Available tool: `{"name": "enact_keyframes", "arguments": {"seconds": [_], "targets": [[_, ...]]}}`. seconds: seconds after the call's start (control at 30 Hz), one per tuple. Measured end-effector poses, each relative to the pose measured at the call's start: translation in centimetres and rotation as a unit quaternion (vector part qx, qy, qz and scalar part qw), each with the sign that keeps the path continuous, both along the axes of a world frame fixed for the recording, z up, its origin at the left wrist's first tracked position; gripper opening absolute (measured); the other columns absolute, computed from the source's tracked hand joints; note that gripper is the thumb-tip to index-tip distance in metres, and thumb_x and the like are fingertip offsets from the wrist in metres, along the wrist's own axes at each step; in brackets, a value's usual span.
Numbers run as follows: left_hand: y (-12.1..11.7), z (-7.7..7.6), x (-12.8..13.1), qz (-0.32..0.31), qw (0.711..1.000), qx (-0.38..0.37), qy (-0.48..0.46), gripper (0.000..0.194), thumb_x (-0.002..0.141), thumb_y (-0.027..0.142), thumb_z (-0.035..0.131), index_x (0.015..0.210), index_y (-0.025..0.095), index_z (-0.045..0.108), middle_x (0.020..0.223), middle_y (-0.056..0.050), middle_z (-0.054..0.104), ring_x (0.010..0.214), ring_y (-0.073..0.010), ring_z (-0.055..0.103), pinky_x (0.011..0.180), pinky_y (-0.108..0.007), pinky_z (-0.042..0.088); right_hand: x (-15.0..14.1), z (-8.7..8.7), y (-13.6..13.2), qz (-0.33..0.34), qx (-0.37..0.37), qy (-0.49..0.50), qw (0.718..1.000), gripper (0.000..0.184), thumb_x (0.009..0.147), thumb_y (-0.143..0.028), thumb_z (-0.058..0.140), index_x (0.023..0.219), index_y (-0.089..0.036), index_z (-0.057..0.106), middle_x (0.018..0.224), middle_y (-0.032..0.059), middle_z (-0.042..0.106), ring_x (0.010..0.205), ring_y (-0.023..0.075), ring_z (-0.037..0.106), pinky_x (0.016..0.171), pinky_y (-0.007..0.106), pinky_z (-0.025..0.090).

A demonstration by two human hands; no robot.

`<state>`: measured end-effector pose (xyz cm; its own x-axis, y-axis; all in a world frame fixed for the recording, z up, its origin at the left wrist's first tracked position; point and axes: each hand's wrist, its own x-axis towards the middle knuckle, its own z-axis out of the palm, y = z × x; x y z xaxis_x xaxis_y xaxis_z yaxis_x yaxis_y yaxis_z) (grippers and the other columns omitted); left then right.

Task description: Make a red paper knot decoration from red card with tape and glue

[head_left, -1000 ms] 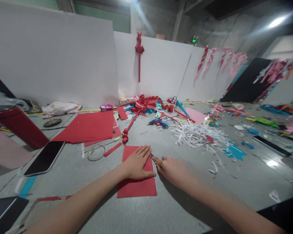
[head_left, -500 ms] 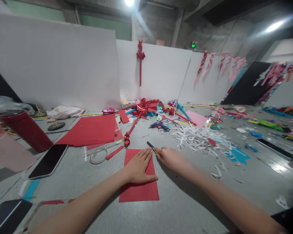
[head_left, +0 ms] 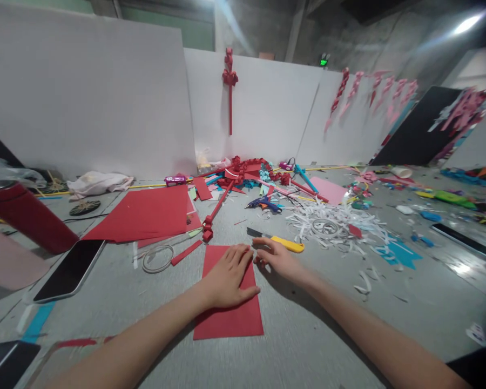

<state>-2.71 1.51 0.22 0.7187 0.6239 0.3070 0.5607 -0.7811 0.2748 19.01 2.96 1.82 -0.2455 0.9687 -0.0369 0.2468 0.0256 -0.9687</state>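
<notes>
The knife [head_left: 290, 245], in the right hand [head_left: 282, 263] a moment ago, lies just beyond its loosely curled, seemingly empty fingers; contact is hard to judge. Cutting looks paused. The left hand [head_left: 225, 276], spread flat, pins the paper [head_left: 229, 325] beneath it.

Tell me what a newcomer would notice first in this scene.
Probably the red paper at the lower centre, with the left hand spread flat on it. Just beyond the right hand lies a yellow knife, its dark blade pointing left. Farther back, a red ornament hangs against a white board.
</notes>
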Motion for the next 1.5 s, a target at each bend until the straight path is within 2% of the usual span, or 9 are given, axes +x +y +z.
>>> {"name": "enact_keyframes", "arguments": {"seconds": [0.23, 0.4, 0.6, 0.77, 0.9, 1.07, 1.2, 1.3, 1.5], "targets": [[-0.5, 0.7, 0.5, -0.001, 1.000, 0.012, -0.007, 0.056, 0.088, 0.059, 0.064, 0.126, 0.020, 0.052, 0.126, -0.015, 0.054, 0.119, -0.0353, 0.050, 0.107, -0.056, 0.041, -0.8, 0.3, -0.3, -0.007, -0.098, 0.140, 0.985, 0.045, 0.090, -0.031, 0.063, 0.131, -0.017, 0.054, 0.111, 0.0125, 0.072, 0.063, 0.0118, 0.066, 0.056, 0.025, 0.051], [-0.5, 0.9, 0.4, -0.001, 1.000, 0.008, 0.001, 0.058, 0.088, 0.056, 0.066, 0.129, 0.019, 0.049, 0.124, -0.014, 0.054, 0.116, -0.0343, 0.051, 0.106, -0.054, 0.042, -0.8, -0.3, -0.1, -0.006, -0.081, 0.092, 0.992, 0.051, 0.088, -0.038, 0.068, 0.131, -0.014, 0.054, 0.068, -0.0018, 0.066, 0.050, 0.0107, 0.059, 0.046, 0.019, 0.039], [-0.6, 1.2, 0.5, 0.007, 1.000, 0.007, -0.025, 0.042, 0.091, 0.045, 0.063, 0.122, 0.020, 0.050, 0.122, -0.013, 0.054, 0.116, -0.0331, 0.051, 0.104, -0.053, 0.044, -1.3, -1.1, 0.0, 0.041, -0.045, 0.012, 0.998, 0.052, 0.086, -0.058, 0.068, 0.109, -0.011, 0.068, 0.058, -0.0018, 0.064, 0.040, 0.0100, 0.055, 0.036, 0.019, 0.029], [-0.9, 1.2, 0.6, 0.056, 0.990, 0.055, -0.116, 0.037, 0.095, 0.027, 0.055, 0.130, 0.021, 0.043, 0.130, -0.015, 0.049, 0.124, -0.0317, 0.049, 0.108, -0.052, 0.044, -1.1, -0.4, -0.4, -0.014, -0.004, 0.002, 1.000, 0.045, 0.083, -0.056, 0.071, 0.089, -0.011, 0.073, 0.050, -0.0008, 0.060, 0.040, 0.0097, 0.051, 0.038, 0.020, 0.031], [-0.3, 1.0, 0.6, 0.199, 0.935, 0.079, -0.281, 0.046, 0.098, 0.023, 0.053, 0.139, 0.021, 0.034, 0.138, -0.017, 0.039, 0.137, -0.0315, 0.039, 0.116, -0.055, 0.038, 0.1, 1.1, -0.3, -0.153, 0.036, 0.049, 0.986, 0.045, 0.081, -0.056, 0.075, 0.092, -0.013, 0.074, 0.050, 0.0000, 0.062, 0.039, 0.0105, 0.048, 0.039, 0.022, 0.034], [1.4, 0.5, 0.7, 0.301, 0.835, -0.055, -0.458, 0.041, 0.097, 0.032, 0.058, 0.134, 0.023, 0.043, 0.135, -0.013, 0.045, 0.129, -0.0264, 0.050, 0.110, -0.048, 0.043, 1.6, 1.8, 0.4, -0.272, 0.136, 0.166, 0.938, 0.040, 0.078, -0.054, 0.081, 0.088, -0.016, 0.073, 0.050, -0.0021, 0.061, 0.040, 0.0092, 0.045, 0.041, 0.022, 0.035], [2.2, 0.2, 0.9, 0.269, 0.753, -0.222, -0.557, 0.049, 0.093, 0.042, 0.065, 0.133, 0.021, 0.047, 0.136, -0.016, 0.053, 0.111, -0.0224, 0.064, 0.096, -0.039, 0.052, 2.1, 1.4, 0.9, -0.310, 0.148, 0.225, 0.912, 0.036, 0.079, -0.050, 0.082, 0.088, -0.017, 0.072, 0.051, -0.0033, 0.060, 0.040, 0.0083, 0.043, 0.039, 0.021, 0.033], [2.2, 0.1, 1.2, 0.216, 0.696, -0.328, -0.601, 0.059, 0.088, 0.044, 0.072, 0.133, 0.019, 0.045, 0.113, -0.012, 0.067, 0.085, -0.0186, 0.070, 0.080, -0.034, 0.055, 2.3, 1.2, 1.0, -0.321, 0.145, 0.256, 0.900, 0.033, 0.078, -0.047, 0.084, 0.087, -0.018, 0.072, 0.052, -0.0037, 0.060, 0.041, 0.0081, 0.043, 0.039, 0.021, 0.034], [2.0, 0.1, 1.1, 0.176, 0.684, -0.379, -0.598, 0.044, 0.080, 0.047, 0.079, 0.102, 0.016, 0.058, 0.070, -0.002, 0.069, 0.059, -0.0146, 0.064, 0.058, -0.025, 0.051, 2.5, 1.1, 1.2, -0.318, 0.129, 0.296, 0.891, 0.030, 0.074, -0.042, 0.088, 0.085, -0.017, 0.073, 0.054, -0.0036, 0.060, 0.043, 0.0073, 0.044, 0.039, 0.020, 0.034]]}}
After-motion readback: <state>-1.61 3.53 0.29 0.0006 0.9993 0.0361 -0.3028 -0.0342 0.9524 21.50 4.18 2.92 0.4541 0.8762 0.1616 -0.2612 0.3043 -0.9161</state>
